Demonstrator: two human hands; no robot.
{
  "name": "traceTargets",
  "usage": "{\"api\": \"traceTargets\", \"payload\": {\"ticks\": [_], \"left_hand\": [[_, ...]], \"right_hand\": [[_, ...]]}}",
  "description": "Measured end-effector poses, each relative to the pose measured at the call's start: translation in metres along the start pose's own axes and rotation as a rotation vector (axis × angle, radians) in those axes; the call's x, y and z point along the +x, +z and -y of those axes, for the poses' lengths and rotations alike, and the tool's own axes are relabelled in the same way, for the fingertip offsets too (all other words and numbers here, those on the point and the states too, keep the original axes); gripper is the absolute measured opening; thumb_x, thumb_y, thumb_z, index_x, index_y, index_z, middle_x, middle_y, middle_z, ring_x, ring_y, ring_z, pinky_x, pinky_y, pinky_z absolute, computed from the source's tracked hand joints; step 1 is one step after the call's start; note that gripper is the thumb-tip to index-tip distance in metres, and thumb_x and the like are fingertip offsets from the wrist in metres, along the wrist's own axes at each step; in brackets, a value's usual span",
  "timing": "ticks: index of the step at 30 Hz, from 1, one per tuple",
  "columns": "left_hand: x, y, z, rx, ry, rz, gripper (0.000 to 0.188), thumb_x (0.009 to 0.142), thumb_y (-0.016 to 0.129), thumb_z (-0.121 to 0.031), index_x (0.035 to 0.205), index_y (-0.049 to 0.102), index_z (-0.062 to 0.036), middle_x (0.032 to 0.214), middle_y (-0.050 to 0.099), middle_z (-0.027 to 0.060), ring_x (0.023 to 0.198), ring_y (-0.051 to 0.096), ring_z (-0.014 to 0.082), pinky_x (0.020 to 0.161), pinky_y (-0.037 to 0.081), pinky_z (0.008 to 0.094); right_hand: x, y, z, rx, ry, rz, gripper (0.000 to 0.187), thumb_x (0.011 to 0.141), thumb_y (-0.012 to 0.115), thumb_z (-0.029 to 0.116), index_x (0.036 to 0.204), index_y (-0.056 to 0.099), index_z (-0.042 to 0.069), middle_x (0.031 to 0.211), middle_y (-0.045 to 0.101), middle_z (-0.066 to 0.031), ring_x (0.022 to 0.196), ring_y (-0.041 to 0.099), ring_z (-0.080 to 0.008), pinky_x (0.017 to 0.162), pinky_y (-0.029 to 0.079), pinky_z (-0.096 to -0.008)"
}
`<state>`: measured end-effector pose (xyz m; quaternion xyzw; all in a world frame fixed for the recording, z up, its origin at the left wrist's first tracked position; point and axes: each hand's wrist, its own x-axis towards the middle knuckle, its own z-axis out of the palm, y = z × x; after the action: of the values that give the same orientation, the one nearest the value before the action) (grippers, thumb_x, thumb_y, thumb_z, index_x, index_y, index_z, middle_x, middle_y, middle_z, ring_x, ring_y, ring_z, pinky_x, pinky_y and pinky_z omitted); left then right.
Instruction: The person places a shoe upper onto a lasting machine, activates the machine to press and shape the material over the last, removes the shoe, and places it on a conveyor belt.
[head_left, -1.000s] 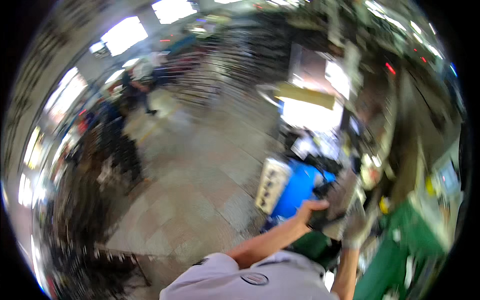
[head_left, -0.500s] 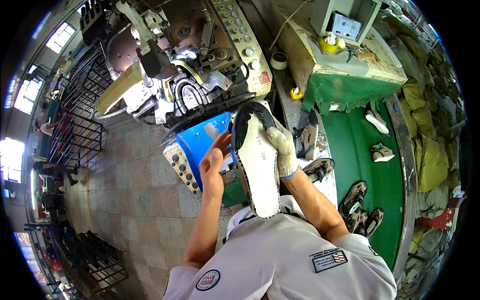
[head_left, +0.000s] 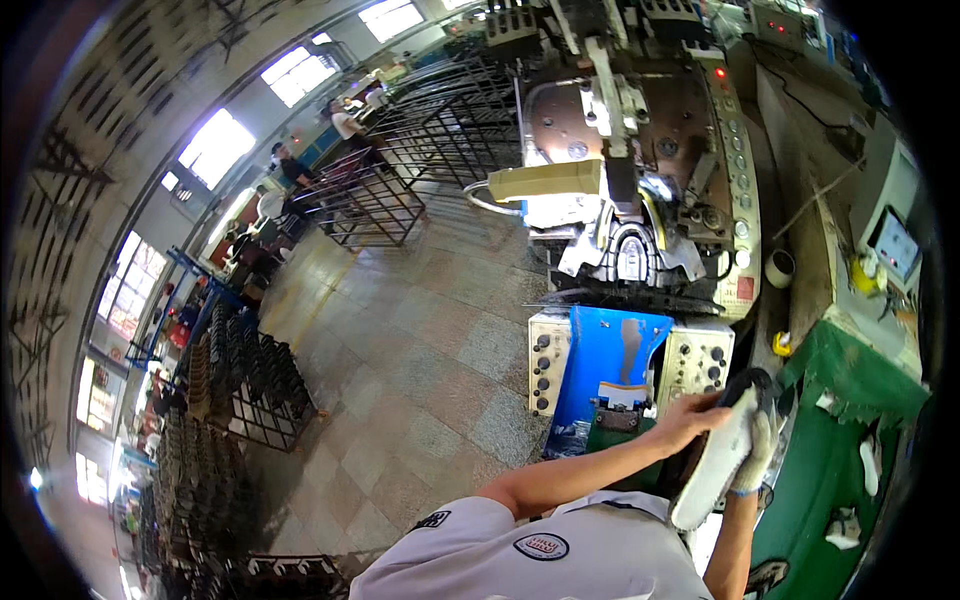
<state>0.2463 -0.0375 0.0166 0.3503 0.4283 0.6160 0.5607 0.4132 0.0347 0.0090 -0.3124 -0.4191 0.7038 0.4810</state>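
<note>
A shoe upper (head_left: pixel 712 470) with a pale, flat underside and a black toe end is tilted between my hands, at the lower right. My right hand (head_left: pixel 762 448), in a pale knitted glove, grips it along its right side. My bare left hand (head_left: pixel 690 422) reaches across and closes on its left edge near the toe end; some of its fingertips are hidden. A machine with a curved metal clamp (head_left: pixel 632 250) stands ahead, with a blue panel (head_left: pixel 597 365) below it.
Control boxes with black knobs (head_left: pixel 698 362) flank the blue panel. On the right, a green surface (head_left: pixel 800 520) carries several shoes, one a beige shoe (head_left: pixel 843 527). Racks of dark shoes (head_left: pixel 250 380) stand on the tiled floor (head_left: pixel 400 370) at left; people work farther back.
The view has swung left, so the machine and shoe upper appear farther right. My left hand, earlier spread and apart from the shoe upper, is now on it; my right hand keeps its grip.
</note>
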Motion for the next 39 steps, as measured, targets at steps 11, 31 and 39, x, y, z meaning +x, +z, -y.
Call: {"api": "traceTargets", "payload": {"ticks": [11,31,39], "left_hand": [[-0.045,-0.051,0.03,1.182,0.26,-0.413,0.032,0.092,0.066,-0.022,0.117,0.061,-0.0024,0.118,0.066,0.0197,0.109,0.064,0.0406,0.089,0.053,0.0492],[-0.036,-0.071,0.051,1.737,0.46,-0.535,0.039,0.095,0.063,-0.019,0.127,0.06,0.0027,0.122,0.063,0.0196,0.116,0.056,0.0401,0.107,0.04,0.0535],[-0.034,-0.071,0.05,1.807,0.41,-0.601,0.037,0.091,0.063,-0.013,0.126,0.061,0.0012,0.121,0.063,0.0183,0.116,0.057,0.0394,0.106,0.041,0.0522]], "right_hand": [[-0.007,-0.285,0.018,-0.589,0.316,-0.091,0.044,0.094,0.067,0.024,0.126,0.065,-0.005,0.115,0.069,-0.011,0.099,0.065,-0.0207,0.088,0.054,-0.0346],[0.021,-0.357,-0.064,-1.302,0.513,-0.429,0.068,0.079,0.073,0.049,0.122,0.068,-0.004,0.116,0.07,-0.0273,0.113,0.067,-0.0392,0.099,0.051,-0.0419],[0.097,-0.281,-0.097,-1.208,0.704,-0.307,0.108,0.071,0.08,0.063,0.146,0.042,-0.005,0.125,0.067,-0.0269,0.117,0.066,-0.0372,0.099,0.052,-0.0423]]}}
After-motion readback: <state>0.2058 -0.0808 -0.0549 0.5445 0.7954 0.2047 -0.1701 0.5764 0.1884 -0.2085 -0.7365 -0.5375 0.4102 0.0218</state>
